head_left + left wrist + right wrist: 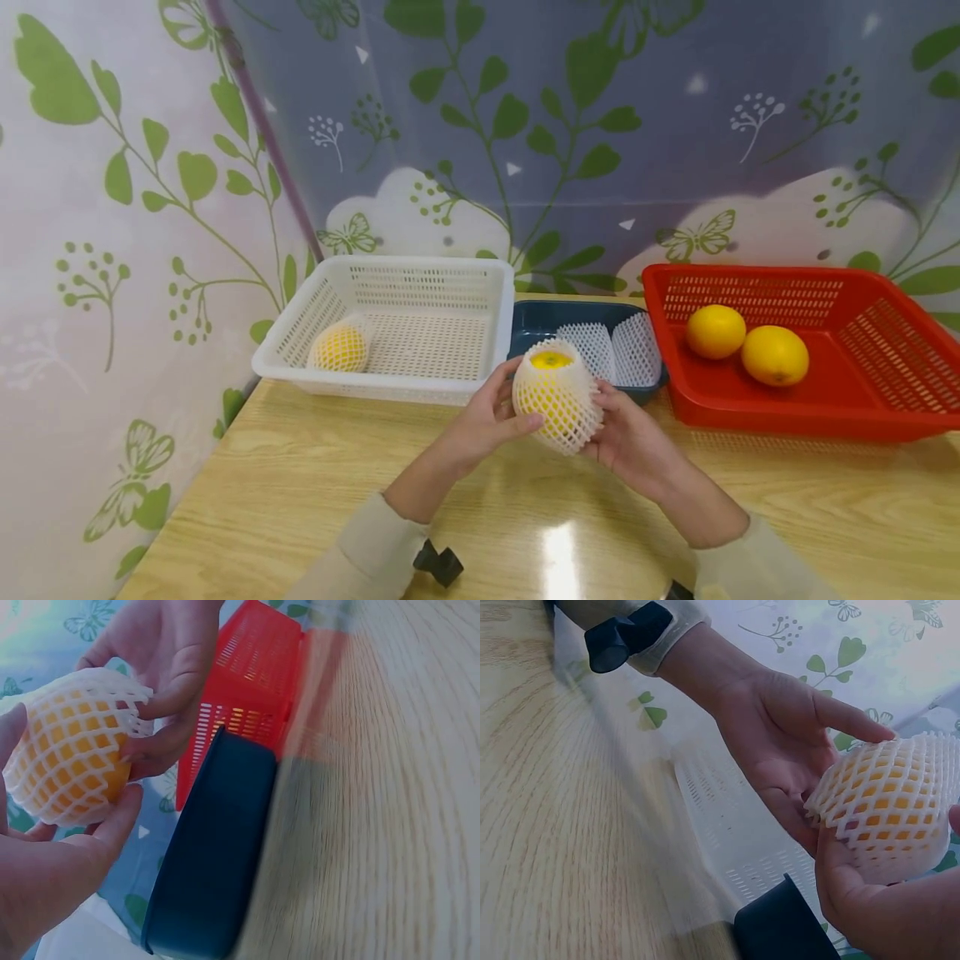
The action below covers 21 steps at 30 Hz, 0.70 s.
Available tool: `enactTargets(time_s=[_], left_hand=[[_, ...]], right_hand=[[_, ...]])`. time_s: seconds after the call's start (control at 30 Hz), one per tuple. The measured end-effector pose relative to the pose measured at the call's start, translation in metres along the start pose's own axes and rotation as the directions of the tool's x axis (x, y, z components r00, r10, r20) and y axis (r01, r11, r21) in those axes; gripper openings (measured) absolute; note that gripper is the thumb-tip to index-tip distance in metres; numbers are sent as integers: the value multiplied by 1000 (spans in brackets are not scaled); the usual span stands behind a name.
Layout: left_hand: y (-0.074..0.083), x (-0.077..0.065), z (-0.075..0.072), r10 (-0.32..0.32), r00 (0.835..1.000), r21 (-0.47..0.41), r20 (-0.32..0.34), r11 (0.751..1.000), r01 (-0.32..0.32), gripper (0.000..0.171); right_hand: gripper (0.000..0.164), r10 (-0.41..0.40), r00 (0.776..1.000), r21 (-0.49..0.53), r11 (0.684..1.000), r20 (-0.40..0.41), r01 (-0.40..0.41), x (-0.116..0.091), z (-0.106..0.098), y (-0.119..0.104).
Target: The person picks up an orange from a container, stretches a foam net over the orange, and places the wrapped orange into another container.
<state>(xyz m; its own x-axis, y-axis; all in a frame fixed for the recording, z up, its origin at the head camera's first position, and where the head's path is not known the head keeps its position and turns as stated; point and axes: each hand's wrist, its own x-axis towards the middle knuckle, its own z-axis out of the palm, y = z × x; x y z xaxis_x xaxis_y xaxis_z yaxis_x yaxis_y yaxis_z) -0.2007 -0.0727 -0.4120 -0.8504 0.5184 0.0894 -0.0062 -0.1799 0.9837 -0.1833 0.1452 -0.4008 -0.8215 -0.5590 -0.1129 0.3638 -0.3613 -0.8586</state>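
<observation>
Between both hands, over the table, is a yellow lemon-like fruit (551, 360) inside a white foam net sleeve (558, 408). The fruit's top shows through the sleeve's upper opening in the head view. My left hand (487, 421) grips it from the left, thumb across the front of the net. From the right, my right hand (626, 437) holds the sleeve near its lower edge, fingers partly hidden behind it. In the left wrist view, the right hand's fingertips (142, 750) touch the net's edge and the fruit. The right wrist view shows the left palm (780, 742) beside the net.
A white basket (420, 383) at left holds one netted fruit (340, 348). Behind the hands, a dark blue tray (536, 312) contains flat foam nets (637, 350). Two bare yellow fruits (775, 356) lie in the red basket (810, 412) at right. A patterned curtain (480, 167) hangs behind.
</observation>
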Motion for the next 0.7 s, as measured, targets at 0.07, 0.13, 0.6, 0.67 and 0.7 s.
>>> enactTargets(time_s=[0.07, 0.13, 0.6, 0.67, 0.7], left_hand=[[0, 0, 0, -17, 1000, 0, -11, 1000, 17, 87], [1, 0, 0, -42, 999, -4, -23, 999, 42, 85], [0, -2, -4, -111, 994, -196, 24, 974, 113, 88], [0, -1, -4, -113, 993, -203, 25, 972, 116, 88], [-1, -1, -4, -116, 993, -204, 24, 972, 118, 89]], right_hand=[[33, 5, 1000, -10, 1000, -7, -5, 0, 1, 0], [34, 15, 1000, -27, 1000, -18, -16, 0, 1, 0], [54, -138, 978, -359, 931, -160, 73, -1, 10, -7], [57, -175, 975, -407, 907, -139, 104, -1, 8, -6], [59, -187, 973, -434, 894, -136, 111, -1, 7, -5]])
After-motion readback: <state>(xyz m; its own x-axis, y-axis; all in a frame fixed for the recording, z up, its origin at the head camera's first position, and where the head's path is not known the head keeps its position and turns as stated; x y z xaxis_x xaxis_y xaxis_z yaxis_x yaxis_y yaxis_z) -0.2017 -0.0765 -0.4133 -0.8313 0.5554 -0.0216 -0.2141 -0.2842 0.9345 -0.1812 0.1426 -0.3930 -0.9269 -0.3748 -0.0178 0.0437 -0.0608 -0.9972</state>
